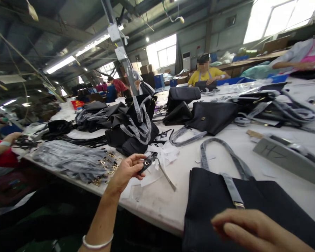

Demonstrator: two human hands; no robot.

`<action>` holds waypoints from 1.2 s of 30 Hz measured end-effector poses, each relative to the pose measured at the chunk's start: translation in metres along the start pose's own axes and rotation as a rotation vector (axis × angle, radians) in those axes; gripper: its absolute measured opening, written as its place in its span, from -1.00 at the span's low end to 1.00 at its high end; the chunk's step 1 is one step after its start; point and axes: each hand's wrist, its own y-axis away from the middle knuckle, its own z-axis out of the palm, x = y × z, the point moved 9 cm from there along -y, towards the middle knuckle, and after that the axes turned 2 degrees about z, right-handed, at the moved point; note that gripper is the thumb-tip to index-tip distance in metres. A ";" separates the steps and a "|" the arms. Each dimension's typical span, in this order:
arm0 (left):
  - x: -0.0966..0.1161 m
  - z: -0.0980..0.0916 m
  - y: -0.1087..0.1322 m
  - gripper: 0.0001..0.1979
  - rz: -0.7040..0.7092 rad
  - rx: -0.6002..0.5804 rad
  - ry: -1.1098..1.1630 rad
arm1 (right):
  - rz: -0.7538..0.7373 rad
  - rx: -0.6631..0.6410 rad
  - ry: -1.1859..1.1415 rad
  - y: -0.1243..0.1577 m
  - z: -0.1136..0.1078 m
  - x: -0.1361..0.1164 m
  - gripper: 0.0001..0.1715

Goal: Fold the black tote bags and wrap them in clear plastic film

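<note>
My left hand (130, 169) is closed in a pinch on a small black leather tag (146, 163) with a metal eyelet. From the tag a thin dark strap (166, 174) hangs toward the tabletop. My right hand (254, 225) is at the lower right, over the front of a black tote bag (215, 199). Its fingers are curled with the thumb close against them; whatever they hold, if anything, is hidden. The tote lies on the table, its handle (223, 141) wrapped in clear film. A film-wrapped tab (232, 189) with a gold end crosses the bag's top edge.
Left lies a heap of film-wrapped straps (70, 161) with gold clasps. White paper scraps (165, 154) lie beyond my left hand. Black bags (212, 117) crowd the table (157, 210) behind, and a grey tape dispenser (291, 157) stands right. Co-workers sit across the table; another's arm (2, 145) reaches in left.
</note>
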 end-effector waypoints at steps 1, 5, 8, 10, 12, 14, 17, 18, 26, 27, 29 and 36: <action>0.001 0.011 0.001 -0.49 0.013 -0.002 0.024 | 0.049 -0.104 -0.184 -0.012 0.010 -0.011 -0.48; 0.005 0.065 0.009 -0.55 0.059 -0.054 0.046 | 0.222 -0.116 -0.737 -0.053 0.022 -0.029 -0.38; 0.002 0.114 0.014 -0.57 0.055 -0.174 0.033 | 0.226 -0.042 -1.053 -0.073 0.021 -0.029 -0.47; -0.001 0.147 0.017 -0.61 0.062 -0.269 0.021 | 0.191 0.063 -1.195 -0.080 0.010 -0.023 -0.58; -0.005 0.178 0.018 -0.66 0.072 -0.355 0.011 | 0.187 0.201 -1.281 -0.080 -0.005 -0.010 -0.67; -0.011 0.206 0.020 -0.71 0.067 -0.428 0.006 | 0.204 0.304 -1.342 -0.075 -0.021 0.006 -0.76; -0.019 0.244 0.021 -0.73 0.042 -0.557 -0.006 | 0.189 0.439 -1.342 -0.061 -0.059 0.033 -0.86; -0.019 0.256 0.020 -0.73 0.043 -0.608 -0.011 | 0.188 0.493 -1.289 -0.055 -0.074 0.044 -0.87; -0.005 0.334 -0.054 -0.71 0.407 -0.688 -0.583 | 0.548 0.425 -0.463 -0.019 -0.152 0.123 -0.82; -0.009 0.346 -0.065 -0.67 0.404 -0.695 -0.632 | 0.588 0.406 -0.399 -0.017 -0.158 0.130 -0.82; -0.020 0.368 -0.083 -0.63 0.369 -0.709 -0.668 | 0.672 0.370 -0.255 -0.016 -0.172 0.144 -0.81; -0.051 0.412 -0.104 -0.48 0.317 -0.747 -0.667 | 0.868 0.250 0.158 -0.022 -0.211 0.181 -0.75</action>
